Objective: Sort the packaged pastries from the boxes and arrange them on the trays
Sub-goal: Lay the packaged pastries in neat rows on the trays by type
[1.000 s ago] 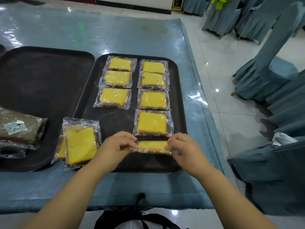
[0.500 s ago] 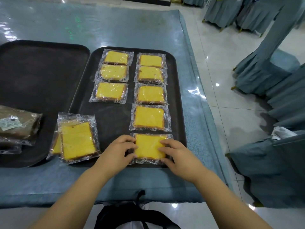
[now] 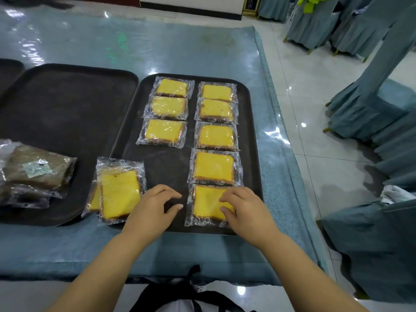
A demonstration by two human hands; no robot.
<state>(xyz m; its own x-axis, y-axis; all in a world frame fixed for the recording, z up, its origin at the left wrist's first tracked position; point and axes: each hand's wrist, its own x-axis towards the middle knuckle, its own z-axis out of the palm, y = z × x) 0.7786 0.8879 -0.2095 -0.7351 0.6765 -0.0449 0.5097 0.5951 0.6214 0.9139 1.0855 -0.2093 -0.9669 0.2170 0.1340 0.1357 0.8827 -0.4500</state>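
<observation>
Several clear-wrapped yellow cake slices lie in two columns on the dark right tray point(image 3: 168, 167). The nearest slice of the right column point(image 3: 206, 206) lies flat at the tray's front edge. My right hand point(image 3: 246, 206) rests with its fingers on top of that slice's right side. My left hand point(image 3: 155, 207) hovers just left of it over bare tray, fingers apart, holding nothing. Two more wrapped yellow slices point(image 3: 119, 192) are stacked over the tray's front-left rim.
A second dark tray point(image 3: 67, 109) sits to the left, with wrapped brown pastries point(image 3: 40, 170) at its near-left end. Both trays stand on a blue-covered table point(image 3: 157, 251). Blue-draped chairs point(image 3: 371, 244) crowd the right side. A black bag point(image 3: 180, 296) lies below the table edge.
Both hands lowered the slice and laid it flat at the front of the right column. My left hand has since come off it and drawn left.
</observation>
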